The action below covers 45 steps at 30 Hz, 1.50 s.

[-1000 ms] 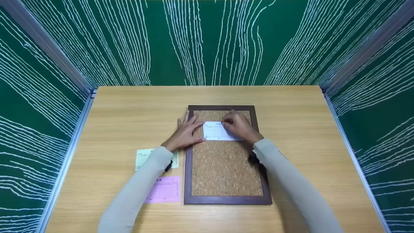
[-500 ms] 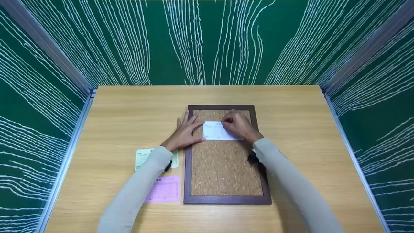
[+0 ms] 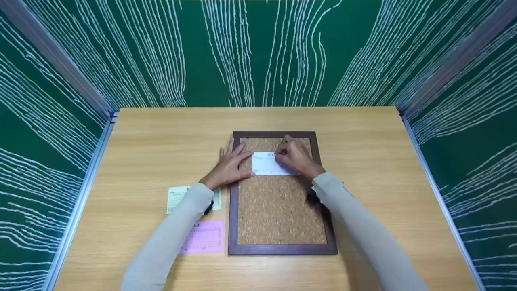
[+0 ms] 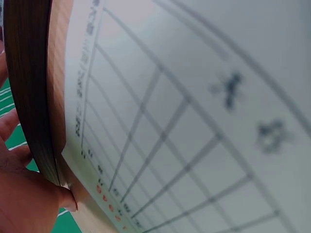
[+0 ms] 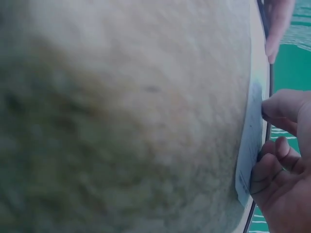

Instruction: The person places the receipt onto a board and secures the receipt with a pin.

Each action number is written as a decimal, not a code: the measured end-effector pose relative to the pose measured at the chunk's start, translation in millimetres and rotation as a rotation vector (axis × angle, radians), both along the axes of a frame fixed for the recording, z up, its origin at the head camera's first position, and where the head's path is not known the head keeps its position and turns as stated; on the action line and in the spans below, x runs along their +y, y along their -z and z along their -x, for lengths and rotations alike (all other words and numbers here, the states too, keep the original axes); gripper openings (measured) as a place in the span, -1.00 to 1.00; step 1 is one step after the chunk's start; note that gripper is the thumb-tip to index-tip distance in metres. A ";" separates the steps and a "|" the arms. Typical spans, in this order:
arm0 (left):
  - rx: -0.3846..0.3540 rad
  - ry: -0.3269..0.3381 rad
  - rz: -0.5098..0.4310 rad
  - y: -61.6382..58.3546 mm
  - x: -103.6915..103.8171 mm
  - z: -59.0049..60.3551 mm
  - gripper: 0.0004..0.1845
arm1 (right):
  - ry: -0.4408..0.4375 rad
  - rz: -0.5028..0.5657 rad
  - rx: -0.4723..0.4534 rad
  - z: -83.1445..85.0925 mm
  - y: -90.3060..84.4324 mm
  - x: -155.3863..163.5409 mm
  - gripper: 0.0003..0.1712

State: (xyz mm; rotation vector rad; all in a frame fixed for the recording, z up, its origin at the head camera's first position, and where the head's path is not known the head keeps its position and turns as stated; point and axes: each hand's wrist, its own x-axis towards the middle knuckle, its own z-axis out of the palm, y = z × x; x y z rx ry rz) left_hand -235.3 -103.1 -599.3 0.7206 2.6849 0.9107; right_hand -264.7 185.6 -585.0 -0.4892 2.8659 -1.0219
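Note:
A white printed slip [image 3: 264, 163] lies across the upper part of a cork board [image 3: 281, 214] with a dark frame. My left hand [image 3: 228, 167] rests spread over the board's left side, thumb and index fingertips at the slip's left corners. At the slip's top edge, my right hand [image 3: 295, 157] has its thumb and index finger pinched together, the other fingers curled. A tiny dark pin-like item [image 5: 264, 116] shows at those fingertips in the right wrist view, mostly hidden by them. The slip's right part is behind the right hand.
Left of the board, a pale green slip [image 3: 177, 198] and a pink slip [image 3: 206, 238] lie on the wooden table [image 3: 141, 141], both partly under the left sleeve. Green walls [image 3: 282, 60] with white lines enclose the table's back and sides.
The right hand's pinching fingers have tilted slightly at the slip's top edge. The left hand and the slip keep their place on the board; the whole view has shifted a little.

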 end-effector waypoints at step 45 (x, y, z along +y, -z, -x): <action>0.000 0.009 0.000 -1.0 1.5 -0.3 -0.12 | 0.005 0.160 0.067 -33.1 0.0 34.4 -0.78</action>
